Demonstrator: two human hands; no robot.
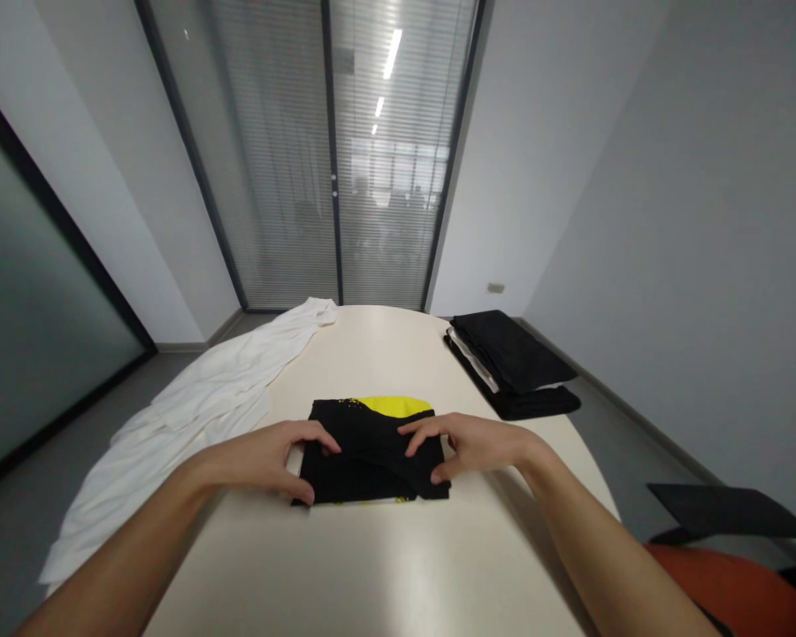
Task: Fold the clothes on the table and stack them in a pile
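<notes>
A black garment (364, 451) with a bright yellow patch at its far edge lies folded into a flat rectangle on the pale table, right in front of me. My left hand (285, 460) rests at its left side, the thumb by the near left corner and the fingertips on top, with a gap between them. On the right part of the cloth, my right hand (468, 442) touches the surface with spread fingers, its thumb near the right edge. Neither hand lifts the garment. The undersides of both palms are hidden.
White cloth (192, 402) lies spread along the table's left side, hanging over the edge. A stack of folded dark clothes (514, 354) sits at the far right. Beside the table (385, 566), an orange and black chair (723, 575) stands at the lower right. Glass panels with blinds (398, 177) are beyond.
</notes>
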